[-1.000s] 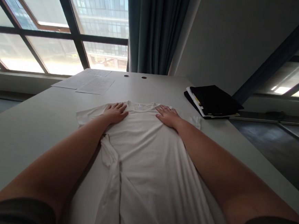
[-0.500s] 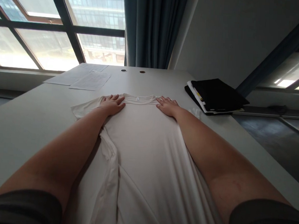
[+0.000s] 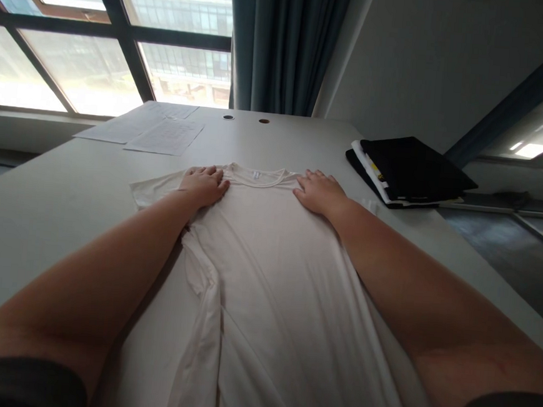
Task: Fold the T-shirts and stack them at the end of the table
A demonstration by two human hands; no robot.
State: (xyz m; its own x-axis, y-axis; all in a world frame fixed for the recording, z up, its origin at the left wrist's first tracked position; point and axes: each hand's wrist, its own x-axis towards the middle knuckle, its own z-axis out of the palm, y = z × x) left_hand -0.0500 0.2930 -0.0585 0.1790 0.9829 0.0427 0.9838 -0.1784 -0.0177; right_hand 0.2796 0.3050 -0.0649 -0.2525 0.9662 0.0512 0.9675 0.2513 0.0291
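A white T-shirt [image 3: 268,247] lies spread on the white table [image 3: 54,211], its neckline at the far end and its body running toward me. My left hand [image 3: 204,185] rests flat on the left shoulder, just beside the collar, fingers extended. On the opposite shoulder, my right hand [image 3: 320,191] also lies flat with its fingers stretched out. The left sleeve shows beyond my left hand; my right arm hides most of the right sleeve. Along the shirt's left side the fabric is bunched into a fold, and creases run down the body.
Black folders [image 3: 417,171] with papers between them are stacked at the table's right edge. Printed sheets [image 3: 164,135] lie at the far left. Two round cable holes [image 3: 263,121] sit near the back edge, before a blue curtain [image 3: 284,48] and windows.
My right hand has slid a little outward to the right over the shoulder. Diagonal creases now cross the shirt's chest. My left hand stays in place, and the view has shifted slightly.
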